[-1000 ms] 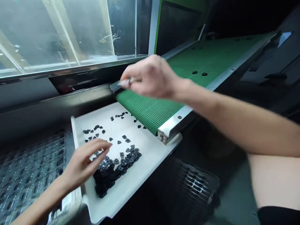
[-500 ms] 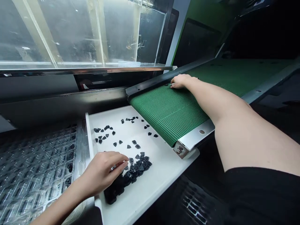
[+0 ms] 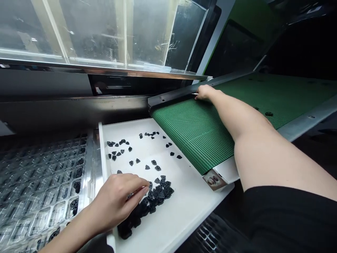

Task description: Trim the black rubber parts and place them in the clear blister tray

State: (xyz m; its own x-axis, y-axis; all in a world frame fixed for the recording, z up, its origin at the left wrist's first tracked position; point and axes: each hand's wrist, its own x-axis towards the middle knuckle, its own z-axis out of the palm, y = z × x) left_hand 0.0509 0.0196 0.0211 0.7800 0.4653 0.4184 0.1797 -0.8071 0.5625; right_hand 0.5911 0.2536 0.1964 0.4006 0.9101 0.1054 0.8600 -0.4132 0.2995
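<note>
My left hand [image 3: 119, 196] hovers over a pile of small black three-cornered plastic parts [image 3: 158, 193] in a white tray [image 3: 181, 214]. Its thumb and fingers come together in a pinch, and whatever lies between the tips is hidden. Stretched out across a green ridged conveyor belt [image 3: 195, 130], my right hand [image 3: 205, 92] is closed on a thin pale stick [image 3: 195, 93]; most of the stick is covered by the fingers. The stick's tip points left, close to the belt's far side rail [image 3: 181, 94]. Smaller black pieces [image 3: 122, 141] lie scattered over the upper tray.
A clear plastic tray [image 3: 39, 218] with many pockets stands at left, black parts in its right-hand column. Several dark pieces [image 3: 268, 114] lie on the belt beyond my right forearm. A metal end bracket [image 3: 214, 179] overhangs the white tray. Clear panels [image 3: 100, 31] rise behind.
The view has shifted slightly. A dark piece by the stick's tip is no longer visible there. Dark pieces now show on the belt beyond my right forearm. My left hand stays pinched over the pile.
</note>
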